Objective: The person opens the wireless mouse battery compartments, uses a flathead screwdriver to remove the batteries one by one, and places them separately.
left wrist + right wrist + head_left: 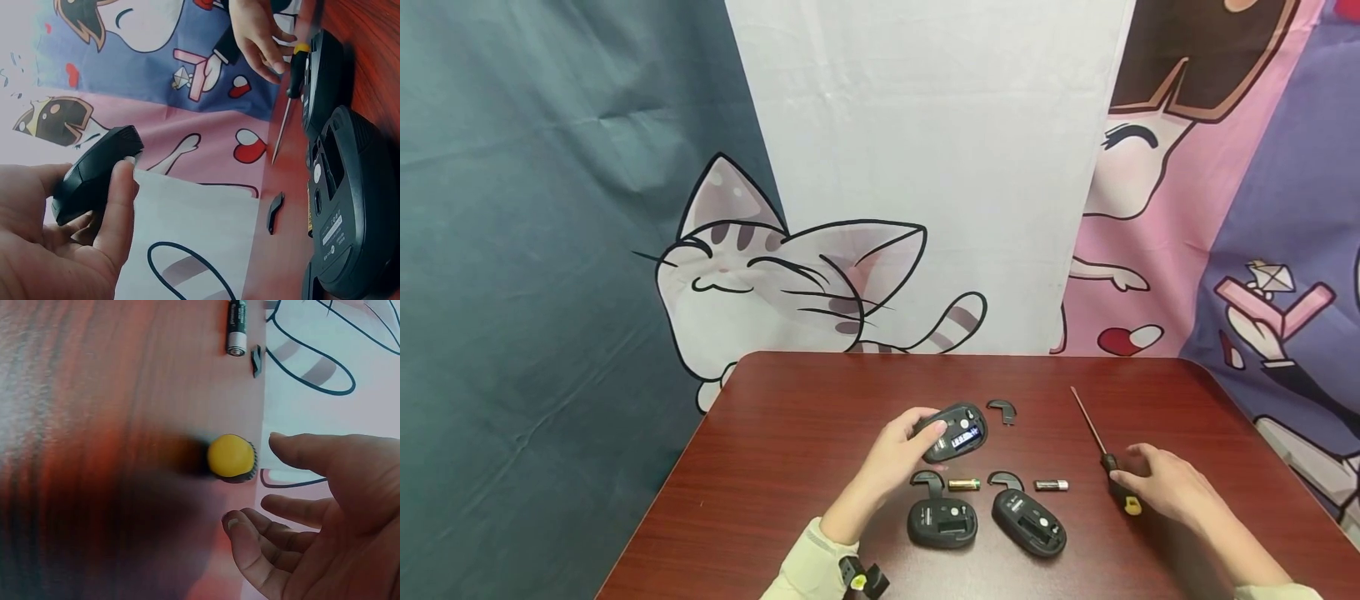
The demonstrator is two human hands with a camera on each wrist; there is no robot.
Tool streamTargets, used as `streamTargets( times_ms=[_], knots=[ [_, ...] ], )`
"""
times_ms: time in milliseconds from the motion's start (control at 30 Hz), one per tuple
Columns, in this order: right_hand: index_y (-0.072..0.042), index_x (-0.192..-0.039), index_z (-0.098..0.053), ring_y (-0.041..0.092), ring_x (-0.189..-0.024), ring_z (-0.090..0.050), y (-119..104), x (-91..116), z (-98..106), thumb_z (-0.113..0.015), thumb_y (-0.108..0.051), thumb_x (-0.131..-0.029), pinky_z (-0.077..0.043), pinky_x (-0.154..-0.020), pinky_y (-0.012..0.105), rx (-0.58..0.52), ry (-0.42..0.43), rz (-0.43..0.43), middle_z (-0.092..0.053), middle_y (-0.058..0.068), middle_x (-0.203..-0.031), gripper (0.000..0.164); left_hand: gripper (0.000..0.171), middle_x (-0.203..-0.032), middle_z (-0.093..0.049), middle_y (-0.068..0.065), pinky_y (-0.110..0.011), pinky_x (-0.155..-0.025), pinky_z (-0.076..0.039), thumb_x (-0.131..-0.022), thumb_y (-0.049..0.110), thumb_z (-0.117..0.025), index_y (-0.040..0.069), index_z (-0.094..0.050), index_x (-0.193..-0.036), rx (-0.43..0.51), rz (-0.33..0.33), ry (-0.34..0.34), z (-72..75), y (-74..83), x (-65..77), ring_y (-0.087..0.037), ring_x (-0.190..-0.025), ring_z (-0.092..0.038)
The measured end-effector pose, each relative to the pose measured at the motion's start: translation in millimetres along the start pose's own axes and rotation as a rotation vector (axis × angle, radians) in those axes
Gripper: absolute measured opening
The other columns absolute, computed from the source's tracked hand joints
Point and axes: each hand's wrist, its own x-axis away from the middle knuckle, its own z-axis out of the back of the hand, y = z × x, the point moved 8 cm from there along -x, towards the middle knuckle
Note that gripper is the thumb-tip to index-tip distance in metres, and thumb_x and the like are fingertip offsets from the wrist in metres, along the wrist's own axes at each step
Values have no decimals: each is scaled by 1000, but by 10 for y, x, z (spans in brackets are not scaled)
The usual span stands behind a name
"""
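Note:
My left hand (891, 458) grips a black computer mouse (953, 446), underside up, above the table. In its bay shows a battery (967, 437) with a blue and white label. In the left wrist view the mouse (94, 175) sits between thumb and fingers. My right hand (1176, 483) is beside a screwdriver (1108, 467) lying on the table. The right wrist view shows its fingers loosely bent and apart from the yellow handle end (230, 456). A loose battery cover (1002, 408) lies behind the held mouse.
Two more mice, a left one (942, 525) and a right one (1028, 523), lie underside up with bays uncovered. Covers (928, 479) (1006, 479) lie behind them. A gold-ended battery (964, 485) and a silver-ended battery (1051, 485) lie nearby. A printed curtain (925, 167) hangs behind the table.

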Motion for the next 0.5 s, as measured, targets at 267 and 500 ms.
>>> streamTargets(
  times_ms=[267, 500],
  knots=[
    [5, -116, -53, 50, -100, -52, 42, 14, -92, -64, -57, -79, -45, -72, 60, -14, -18, -6, -58, 29, -108, 72, 39, -103, -58, -18, -53, -76, -56, -92, 27, -60, 0, -49, -119, 84, 35, 5, -5, -81, -44, -22, -79, -67],
    [2, -111, -57, 44, -94, -57, 14, 60, -129, -65, -56, -78, -47, -68, 55, -23, 4, 16, -63, 20, -97, 67, 36, -108, -56, -19, -44, -76, -58, -92, 16, -59, 1, -49, -123, 72, 49, 3, -5, -97, -44, -22, -84, -66]
  ],
)
